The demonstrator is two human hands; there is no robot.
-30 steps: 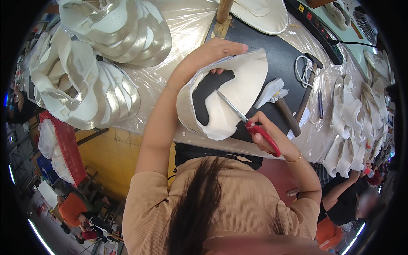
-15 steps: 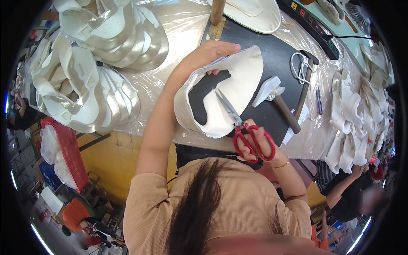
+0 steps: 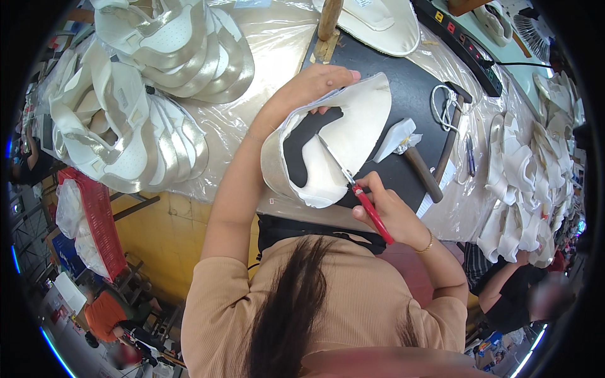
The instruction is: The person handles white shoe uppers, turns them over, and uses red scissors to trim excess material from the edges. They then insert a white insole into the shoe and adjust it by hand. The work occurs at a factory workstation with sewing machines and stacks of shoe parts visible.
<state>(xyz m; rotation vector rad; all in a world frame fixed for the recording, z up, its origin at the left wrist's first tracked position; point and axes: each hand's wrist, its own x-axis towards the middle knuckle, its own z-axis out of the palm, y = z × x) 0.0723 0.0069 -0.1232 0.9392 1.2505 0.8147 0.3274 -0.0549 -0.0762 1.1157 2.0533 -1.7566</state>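
My left hand (image 3: pixel 324 80) is closed on the far edge of a cream shoe upper (image 3: pixel 359 126), its thumb outside and some fingertips showing at the inner opening. The upper is tilted with its inside facing me, and a black curved piece (image 3: pixel 297 151) shows within it. In my right hand (image 3: pixel 394 211) is a pair of red-handled scissors (image 3: pixel 373 214), held by the handles. The scissors are turned edge-on, and their blades lie over the upper's pale inner surface. From this angle I cannot tell whether the tips touch it.
Stacks of gold and white shoe uppers (image 3: pixel 126 126) stand at the left; more white uppers (image 3: pixel 513 208) lie at the right. On a black board (image 3: pixel 409 82) are a wooden-handled hammer (image 3: pixel 421 171) and a second hammer (image 3: pixel 455 116). A power strip (image 3: pixel 463 47) runs along the far right.
The scissors have rolled in my right hand from handles seen flat to edge-on, with the blades now together. My left hand keeps its hold on the upper.
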